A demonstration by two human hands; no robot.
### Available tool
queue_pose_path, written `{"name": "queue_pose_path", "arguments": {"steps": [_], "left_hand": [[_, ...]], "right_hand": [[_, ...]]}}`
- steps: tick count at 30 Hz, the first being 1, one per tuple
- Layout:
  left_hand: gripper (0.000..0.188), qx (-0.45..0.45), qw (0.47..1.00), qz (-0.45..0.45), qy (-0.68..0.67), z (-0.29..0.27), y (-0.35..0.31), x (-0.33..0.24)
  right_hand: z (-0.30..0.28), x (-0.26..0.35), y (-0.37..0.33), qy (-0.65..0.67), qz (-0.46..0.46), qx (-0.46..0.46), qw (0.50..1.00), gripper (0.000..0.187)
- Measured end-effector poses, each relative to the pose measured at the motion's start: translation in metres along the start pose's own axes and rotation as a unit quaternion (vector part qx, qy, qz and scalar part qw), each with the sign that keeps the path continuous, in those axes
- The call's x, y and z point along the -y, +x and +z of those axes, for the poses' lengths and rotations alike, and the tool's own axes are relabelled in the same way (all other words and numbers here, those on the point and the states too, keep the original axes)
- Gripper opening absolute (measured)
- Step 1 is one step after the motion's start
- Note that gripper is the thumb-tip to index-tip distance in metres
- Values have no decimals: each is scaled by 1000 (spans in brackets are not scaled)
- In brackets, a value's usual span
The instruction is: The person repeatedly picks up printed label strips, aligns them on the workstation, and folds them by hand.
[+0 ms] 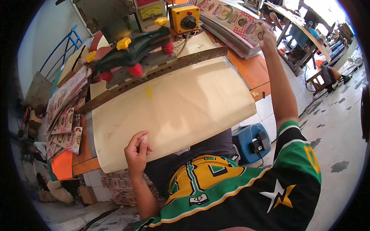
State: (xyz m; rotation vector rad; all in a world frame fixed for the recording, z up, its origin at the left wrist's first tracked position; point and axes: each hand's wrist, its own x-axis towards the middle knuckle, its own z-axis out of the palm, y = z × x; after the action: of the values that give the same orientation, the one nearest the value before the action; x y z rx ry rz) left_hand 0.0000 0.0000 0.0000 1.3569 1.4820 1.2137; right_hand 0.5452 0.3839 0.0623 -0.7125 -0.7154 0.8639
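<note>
Beyond the far right corner of the cream work mat, a stack of printed picture sheets is lying on the orange tabletop, and the right hand is touching its right end with bent fingers; whether they are gripping the top sheet I cannot tell. At the mat's near edge, left of its middle, the left hand is hanging half-curled, holding nothing, well apart from that stack. Past the mat's left edge, a second printed pile is slumping unevenly.

Fisheye on wearer's head, facing down, close over hands and worktable
</note>
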Motion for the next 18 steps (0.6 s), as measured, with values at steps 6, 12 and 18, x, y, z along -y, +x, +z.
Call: {"name": "queue_pose_path", "arguments": {"steps": [6, 12, 18], "left_hand": [[26, -17, 1000, 15, -8, 3, 0, 3], [26, -19, 999, 27, -10, 3, 1, 2], [24, -23, 999, 15, -38, -2, -1, 1]], "right_hand": [[5, 48, -70, -28, -161, 9, 986, 25], [-101, 80, -103, -190, -294, 16, 937, 38], [-130, 92, -181, 145, -46, -30, 988, 39]]}}
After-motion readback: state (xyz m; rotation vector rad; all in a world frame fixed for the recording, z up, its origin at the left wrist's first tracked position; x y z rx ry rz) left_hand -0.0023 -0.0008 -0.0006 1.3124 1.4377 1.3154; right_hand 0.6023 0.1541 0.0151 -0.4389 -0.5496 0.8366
